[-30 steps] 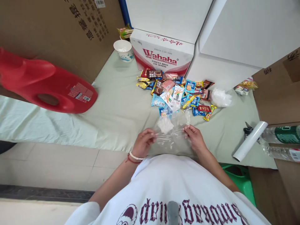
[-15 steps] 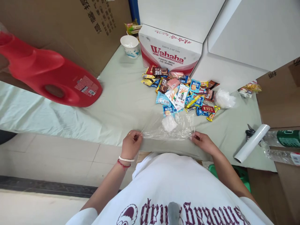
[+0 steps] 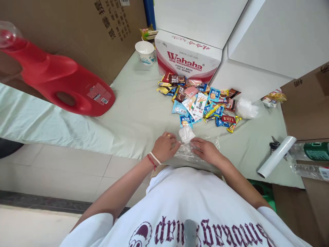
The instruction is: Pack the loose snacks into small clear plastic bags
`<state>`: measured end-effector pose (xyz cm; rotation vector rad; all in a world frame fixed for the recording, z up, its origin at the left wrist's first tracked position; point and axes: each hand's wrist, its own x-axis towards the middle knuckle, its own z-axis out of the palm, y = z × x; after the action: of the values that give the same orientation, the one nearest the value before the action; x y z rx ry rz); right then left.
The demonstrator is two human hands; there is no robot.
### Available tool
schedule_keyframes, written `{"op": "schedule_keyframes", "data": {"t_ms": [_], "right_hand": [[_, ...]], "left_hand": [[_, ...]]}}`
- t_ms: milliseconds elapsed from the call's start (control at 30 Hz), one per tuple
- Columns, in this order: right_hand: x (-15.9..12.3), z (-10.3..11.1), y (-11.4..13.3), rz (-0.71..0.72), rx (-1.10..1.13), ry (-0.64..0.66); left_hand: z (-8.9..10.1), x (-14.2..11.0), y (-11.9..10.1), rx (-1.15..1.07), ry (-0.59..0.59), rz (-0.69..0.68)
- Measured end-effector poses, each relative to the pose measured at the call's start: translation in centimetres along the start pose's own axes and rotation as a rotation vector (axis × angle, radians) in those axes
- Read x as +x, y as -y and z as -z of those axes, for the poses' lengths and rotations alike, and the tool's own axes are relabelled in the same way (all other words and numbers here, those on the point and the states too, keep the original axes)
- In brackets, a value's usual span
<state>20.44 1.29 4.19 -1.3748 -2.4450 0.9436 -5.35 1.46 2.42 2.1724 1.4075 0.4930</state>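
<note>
The film (image 3: 187, 151) is laid out, seemingly not yet folded round the bundle (image 3: 186, 134), left hand (image 3: 165, 146) and right hand (image 3: 208, 151) with fingers parted.

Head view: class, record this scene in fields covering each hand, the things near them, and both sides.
Left hand: left of the white wad, contact unclear
Right hand: right of the white wad, contact unclear
Between hands: clear plastic
Beyond: snack pile, Wahaha box
Left side: red jug
Right side: white roll, two bottles
</note>
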Motion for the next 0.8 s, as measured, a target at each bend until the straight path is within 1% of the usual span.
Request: {"op": "schedule_keyframes", "data": {"t_ms": [67,100,167,200,233,267,333,400,433,500,600,667,700,733,767,800], "right_hand": [[-0.1,-0.6,-0.2,0.002,0.023,-0.073],[-0.1,-0.6,-0.2,0.013,0.048,-0.117],[-0.1,-0.5,0.1,0.056,0.108,-0.201],[-0.1,-0.4,0.3,0.074,0.131,-0.242],[-0.2,-0.4,0.6,0.081,0.141,-0.280],[-0.4,-0.5,0.8,0.075,0.135,-0.309],[-1.2,-0.9,1.0,0.036,0.081,-0.329],[-2.2,-1.5,0.9,-0.001,0.010,-0.320],[-2.8,-1.8,0.7,-0.007,-0.017,-0.317],[-3.9,-2.2,0.3,0.054,-0.051,-0.276],[-4.8,-2.3,0.0,0.242,-0.095,-0.080],[-4.7,-2.2,0.2,0.295,-0.135,0.024],[-4.4,-2.1,0.5,0.297,-0.157,0.057],[-4.1,-2.1,0.8,0.298,-0.182,0.083],[-3.7,-2.2,1.2,0.307,-0.207,0.117],[-3.2,-2.3,1.7,0.327,-0.232,0.159]], "left_hand": [[-0.1,1.0,-0.9,-0.041,-0.036,-0.008],[-0.2,1.3,-1.3,-0.070,-0.029,-0.029],[-0.4,1.8,-1.7,-0.154,0.067,-0.048],[-0.6,1.9,-1.7,-0.210,0.114,-0.018],[-0.7,1.9,-1.6,-0.274,0.128,0.040],[-0.8,1.8,-1.4,-0.341,0.106,0.109],[-1.1,1.4,-0.8,-0.445,-0.023,0.242],[-1.3,1.1,0.0,-0.481,-0.152,0.342],[-1.4,1.0,0.5,-0.481,-0.191,0.381],[-1.6,0.9,1.5,-0.464,-0.247,0.453],[-1.4,0.8,3.2,-0.425,-0.314,0.534],[-0.8,0.7,4.1,-0.395,-0.372,0.595],[-0.4,0.5,4.5,-0.353,-0.419,0.596],[0.2,0.4,4.7,-0.284,-0.468,0.553],[0.8,0.2,4.7,-0.195,-0.497,0.458],[1.5,0.0,4.7,-0.096,-0.482,0.311]]}}
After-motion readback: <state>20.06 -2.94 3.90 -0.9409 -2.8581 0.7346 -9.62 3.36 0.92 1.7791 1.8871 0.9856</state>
